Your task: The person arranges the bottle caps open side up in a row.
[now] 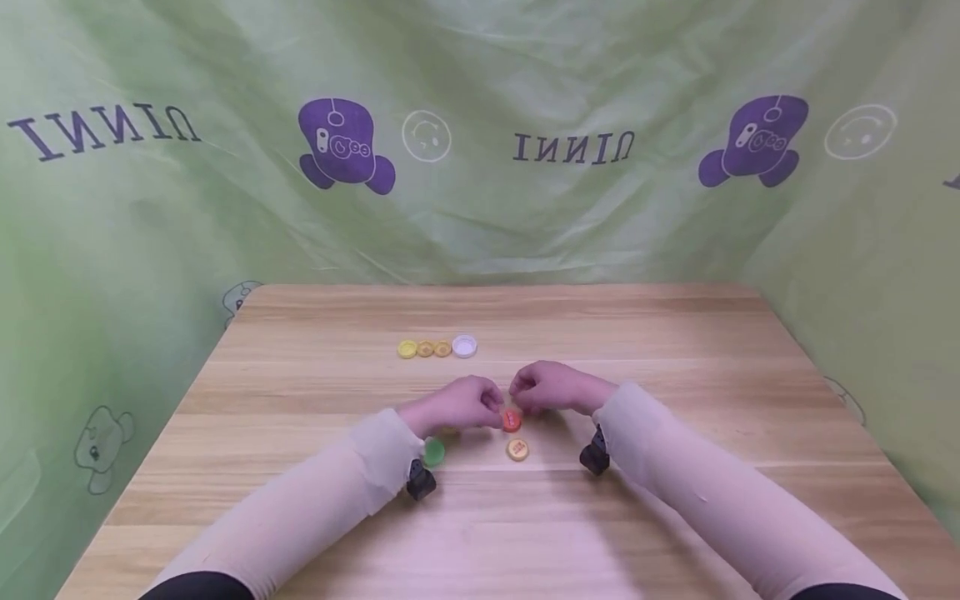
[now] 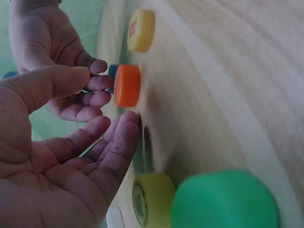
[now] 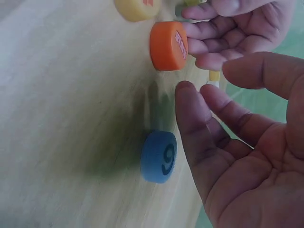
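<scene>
My left hand [image 1: 459, 403] and right hand [image 1: 558, 388] hover low over the table, facing each other with fingers loosely bent and nothing between them. Between them lies an orange bottle cap [image 1: 512, 421] with red lettering, left fingertips right at its side. Nearer me is a cream cap [image 1: 517, 450] with red print. A blue cap [image 3: 159, 156] marked with a dark figure lies beside my right fingers; that hand hides it in the head view. By my left wrist sit a green cap [image 1: 434, 452] and a yellow cap [image 2: 154, 199], the yellow mostly hidden from above.
Farther back, a row holds a bright yellow cap [image 1: 407, 349], two gold caps [image 1: 425, 349] and a white cap [image 1: 464, 346]. All lie on a wood-grain table [image 1: 637, 329]. A green printed curtain [image 1: 480, 225] hangs behind it and along both sides.
</scene>
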A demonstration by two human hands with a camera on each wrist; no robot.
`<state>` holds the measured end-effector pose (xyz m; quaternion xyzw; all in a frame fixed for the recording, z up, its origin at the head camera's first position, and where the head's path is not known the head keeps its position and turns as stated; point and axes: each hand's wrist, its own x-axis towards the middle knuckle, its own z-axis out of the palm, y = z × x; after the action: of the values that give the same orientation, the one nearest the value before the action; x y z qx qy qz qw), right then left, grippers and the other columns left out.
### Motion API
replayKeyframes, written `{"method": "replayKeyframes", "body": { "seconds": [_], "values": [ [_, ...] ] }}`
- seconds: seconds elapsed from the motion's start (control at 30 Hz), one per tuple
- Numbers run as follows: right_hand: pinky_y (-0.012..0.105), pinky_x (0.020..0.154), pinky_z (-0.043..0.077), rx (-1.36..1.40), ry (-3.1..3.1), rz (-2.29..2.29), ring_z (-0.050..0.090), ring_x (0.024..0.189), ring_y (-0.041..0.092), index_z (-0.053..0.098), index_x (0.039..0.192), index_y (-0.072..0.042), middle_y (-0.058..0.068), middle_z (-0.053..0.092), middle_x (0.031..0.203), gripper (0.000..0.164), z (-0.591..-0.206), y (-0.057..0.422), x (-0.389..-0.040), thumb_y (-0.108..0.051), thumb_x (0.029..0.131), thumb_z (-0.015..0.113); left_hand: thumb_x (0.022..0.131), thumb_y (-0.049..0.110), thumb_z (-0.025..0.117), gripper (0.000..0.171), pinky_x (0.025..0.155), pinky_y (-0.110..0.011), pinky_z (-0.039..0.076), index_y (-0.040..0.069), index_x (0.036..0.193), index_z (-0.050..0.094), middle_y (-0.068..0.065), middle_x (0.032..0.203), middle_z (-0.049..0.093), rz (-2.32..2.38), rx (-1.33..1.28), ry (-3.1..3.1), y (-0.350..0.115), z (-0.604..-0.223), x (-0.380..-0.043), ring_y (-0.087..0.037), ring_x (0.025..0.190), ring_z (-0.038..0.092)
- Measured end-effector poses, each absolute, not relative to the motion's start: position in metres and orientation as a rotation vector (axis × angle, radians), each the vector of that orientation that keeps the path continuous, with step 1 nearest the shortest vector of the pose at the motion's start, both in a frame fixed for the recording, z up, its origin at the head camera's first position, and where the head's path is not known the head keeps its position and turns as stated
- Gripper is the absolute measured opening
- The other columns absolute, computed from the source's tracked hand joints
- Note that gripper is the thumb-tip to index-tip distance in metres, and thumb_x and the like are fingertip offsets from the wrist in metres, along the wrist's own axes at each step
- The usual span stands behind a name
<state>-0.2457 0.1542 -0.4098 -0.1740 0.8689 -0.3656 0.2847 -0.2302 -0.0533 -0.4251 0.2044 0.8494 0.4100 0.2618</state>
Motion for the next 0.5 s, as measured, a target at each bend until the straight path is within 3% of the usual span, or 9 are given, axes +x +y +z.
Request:
{"method": "replayKeyframes", "body": {
  "seconds": [0.23,0.5],
  "values": [
    [0.028,0.068,0.050,-0.454,2.334,-0.944,0.060,0.071,0.016,0.068,0.104,-0.001,0.004,0.066,0.080,0.022,-0.413,0.155,-0.234,-0.002,0.082,0.070,0.083,0.008,0.082,0.030,0.080,-0.027,0.054,-0.001,0.107,0.067,-0.003,0.094,0.067,1.083,0.578,2.299,-0.047,-0.428,-0.226,-0.016,0.087,0.062],
    [0.025,0.065,0.048,-0.500,2.399,-0.921,0.055,0.070,0.013,0.069,0.098,-0.003,0.001,0.063,0.079,0.017,-0.418,0.151,-0.229,-0.005,0.082,0.076,0.081,0.002,0.079,0.027,0.059,-0.024,0.052,0.000,0.105,0.067,-0.003,0.090,0.066,1.019,0.562,2.339,-0.041,-0.430,-0.227,-0.014,0.070,0.059]
  ]
}}
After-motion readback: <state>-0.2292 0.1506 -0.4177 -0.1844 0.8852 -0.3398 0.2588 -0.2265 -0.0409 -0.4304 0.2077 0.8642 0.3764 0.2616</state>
